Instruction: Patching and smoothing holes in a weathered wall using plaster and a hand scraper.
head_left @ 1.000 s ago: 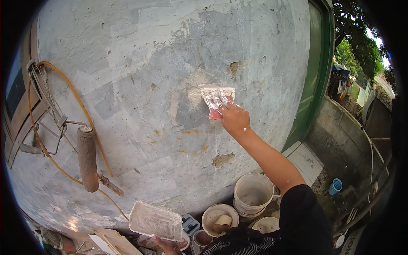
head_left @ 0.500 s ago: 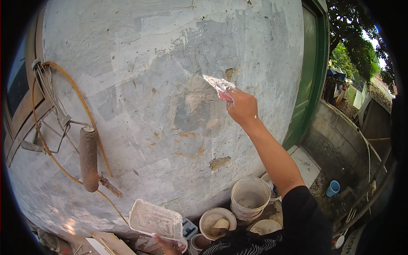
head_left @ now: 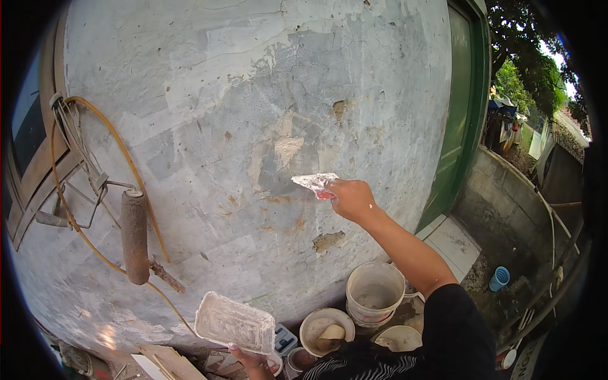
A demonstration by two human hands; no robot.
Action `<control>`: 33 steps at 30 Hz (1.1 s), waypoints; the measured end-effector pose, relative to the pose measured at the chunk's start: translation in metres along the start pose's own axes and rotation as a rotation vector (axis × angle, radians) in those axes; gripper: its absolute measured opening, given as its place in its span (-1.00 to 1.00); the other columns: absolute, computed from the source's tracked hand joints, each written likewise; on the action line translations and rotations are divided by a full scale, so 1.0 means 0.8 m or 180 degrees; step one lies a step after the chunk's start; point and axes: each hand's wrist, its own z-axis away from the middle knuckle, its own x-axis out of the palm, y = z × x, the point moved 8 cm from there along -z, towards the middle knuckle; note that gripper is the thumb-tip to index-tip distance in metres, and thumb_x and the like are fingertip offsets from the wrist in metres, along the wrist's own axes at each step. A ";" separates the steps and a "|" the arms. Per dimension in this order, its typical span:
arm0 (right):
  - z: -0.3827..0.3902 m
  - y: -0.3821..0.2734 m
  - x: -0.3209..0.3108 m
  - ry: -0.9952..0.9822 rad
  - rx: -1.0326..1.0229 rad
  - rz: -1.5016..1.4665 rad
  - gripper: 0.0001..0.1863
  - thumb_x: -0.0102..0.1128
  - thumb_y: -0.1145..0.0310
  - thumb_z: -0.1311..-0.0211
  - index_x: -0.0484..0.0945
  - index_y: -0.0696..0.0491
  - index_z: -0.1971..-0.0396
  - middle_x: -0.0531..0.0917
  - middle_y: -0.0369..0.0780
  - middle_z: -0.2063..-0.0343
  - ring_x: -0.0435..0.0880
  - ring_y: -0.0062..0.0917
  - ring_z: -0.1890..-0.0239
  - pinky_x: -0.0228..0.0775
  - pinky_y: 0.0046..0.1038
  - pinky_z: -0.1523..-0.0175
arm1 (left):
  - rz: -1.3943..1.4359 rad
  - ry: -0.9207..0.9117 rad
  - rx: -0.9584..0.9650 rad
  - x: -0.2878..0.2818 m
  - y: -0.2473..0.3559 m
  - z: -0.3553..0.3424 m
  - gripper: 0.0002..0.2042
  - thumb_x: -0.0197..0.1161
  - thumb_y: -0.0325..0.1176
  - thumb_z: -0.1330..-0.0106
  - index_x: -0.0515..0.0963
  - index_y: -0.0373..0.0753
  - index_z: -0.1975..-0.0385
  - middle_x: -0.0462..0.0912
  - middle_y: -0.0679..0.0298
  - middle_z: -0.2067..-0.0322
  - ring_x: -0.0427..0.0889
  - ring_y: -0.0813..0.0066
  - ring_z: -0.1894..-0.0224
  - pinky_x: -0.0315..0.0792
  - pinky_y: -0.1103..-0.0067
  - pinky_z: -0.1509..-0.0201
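My right hand (head_left: 352, 200) is closed round the red handle of a putty knife (head_left: 315, 182), its blade smeared with white filler. The blade lies at a patched area of the grey, worn wall (head_left: 209, 145). Just above it shows a lighter smear of filler (head_left: 288, 149). Low in the picture, my left hand (head_left: 248, 361) grips a shallow rectangular plastic tub (head_left: 235, 322) by its near edge. White filler residue coats the tub's inside. Most of the left fingers are hidden beneath it.
A paint roller (head_left: 134, 237) and a yellow-brown hose (head_left: 114, 130) hang on the left by the window frame (head_left: 47, 164). Below stand a stacked bucket (head_left: 375, 288) and a bowl (head_left: 325, 332). A green door (head_left: 453, 114) is on the right, with a blue plastic basket (head_left: 499, 278) beyond.
My right hand has brought the putty knife down the wall, and its blade has turned closer to level. The filler smear above is more exposed. The left hand and tub have barely shifted.
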 end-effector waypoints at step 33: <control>-0.051 -0.084 0.015 0.0328 0.0366 -0.0038 -0.66 0.16 0.50 0.15 0.59 0.00 0.24 0.60 -0.18 0.42 0.64 -0.26 0.46 0.49 -0.28 0.44 | -0.0080 0.0522 -0.0020 -0.057 0.007 0.020 -0.01 -0.01 0.41 -0.02 -0.04 -0.21 -0.33 0.09 0.08 -0.29 0.20 0.02 -0.23 0.21 0.19 -0.22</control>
